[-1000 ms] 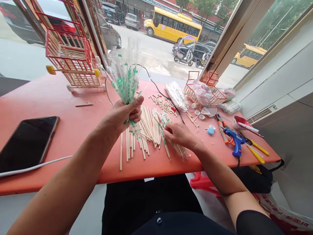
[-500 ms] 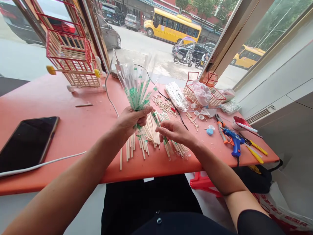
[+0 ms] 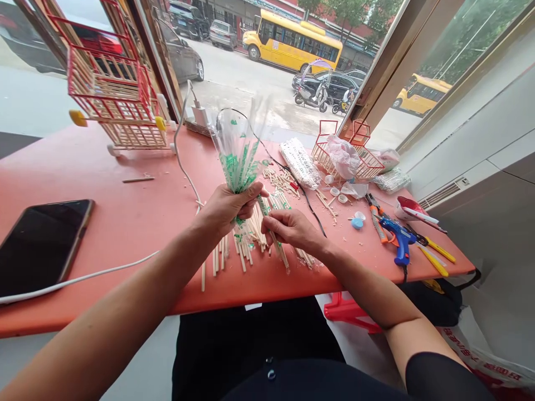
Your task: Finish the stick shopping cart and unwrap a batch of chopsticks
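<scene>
My left hand (image 3: pixel 237 207) is closed round a bunch of clear plastic chopstick wrappers (image 3: pixel 238 164) with green print, which fan upward. My right hand (image 3: pixel 295 229) is closed on a wrapped pair of chopsticks (image 3: pixel 282 255), slanting down toward the table edge; its upper end reaches the fingers of my left hand. Beneath my hands lie bare wooden chopsticks (image 3: pixel 216 260), their far ends partly hidden by my left hand. More wrapped chopsticks (image 3: pixel 279 201) lie behind and beside my right hand.
A phone (image 3: pixel 45 239) and white cable (image 3: pixel 121 266) lie left. A small red-and-wood shopping cart (image 3: pixel 119 100) stands at the back left. Rightward are cut stick pieces (image 3: pixel 281 179), a white packet (image 3: pixel 300 162), a stick basket (image 3: pixel 368 162), a blue glue gun (image 3: pixel 399 239) and yellow-handled pliers (image 3: pixel 441 250).
My right hand has moved slightly left and its fingers have closed further round the wrapped chopsticks. My left hand keeps hold of the wrappers. The view has shifted slightly.
</scene>
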A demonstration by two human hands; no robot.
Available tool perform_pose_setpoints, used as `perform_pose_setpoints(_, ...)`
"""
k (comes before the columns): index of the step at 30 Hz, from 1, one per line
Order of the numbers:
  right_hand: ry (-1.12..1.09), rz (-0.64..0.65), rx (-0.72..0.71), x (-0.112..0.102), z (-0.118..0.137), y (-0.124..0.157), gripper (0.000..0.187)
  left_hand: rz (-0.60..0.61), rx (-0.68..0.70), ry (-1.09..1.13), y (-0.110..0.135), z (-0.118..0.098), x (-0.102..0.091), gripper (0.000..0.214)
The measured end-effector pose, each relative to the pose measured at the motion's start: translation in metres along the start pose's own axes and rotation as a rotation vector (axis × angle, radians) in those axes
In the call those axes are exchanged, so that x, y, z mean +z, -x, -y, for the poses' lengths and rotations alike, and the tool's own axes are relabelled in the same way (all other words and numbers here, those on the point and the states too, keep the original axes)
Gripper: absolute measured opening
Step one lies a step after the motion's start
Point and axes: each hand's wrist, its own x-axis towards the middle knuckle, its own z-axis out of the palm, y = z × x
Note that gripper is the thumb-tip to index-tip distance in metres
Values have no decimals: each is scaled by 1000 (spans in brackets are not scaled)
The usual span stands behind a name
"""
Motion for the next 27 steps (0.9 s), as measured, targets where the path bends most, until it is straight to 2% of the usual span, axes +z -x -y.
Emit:
perform_pose_setpoints(6,6,-94,-58,-2,0,-2,61,116,-43,-82,5,6,11,45)
perform_pose_setpoints(8,-4,-76,-51,-5,1,-3,63,147,-48,-99,7,4,12,45)
perform_pose_setpoints(12,-1,-1,60,-17,5,-3,62,147,-66,-144,9,-1,10,49)
perform_pose_setpoints(14,-15,-86,64,-26,7,-2,60,171,-97,-173,10,-3,6,51)
perform_pose_setpoints(17,-92,-279,-5,-39,5,-3,59,282,-173,-241,11,-4,3,47)
perform_pose_setpoints(20,-146,-393,-73,-46,2,-5,61,387,-246,-304,13,-6,5,44)
perform_pose_setpoints(24,-137,-484,-117,-49,0,-9,64,398,-273,-376,15,-9,10,46)
perform_pose_setpoints(27,-177,-605,-137,-57,2,-9,59,414,-266,-421,15,-12,8,45)
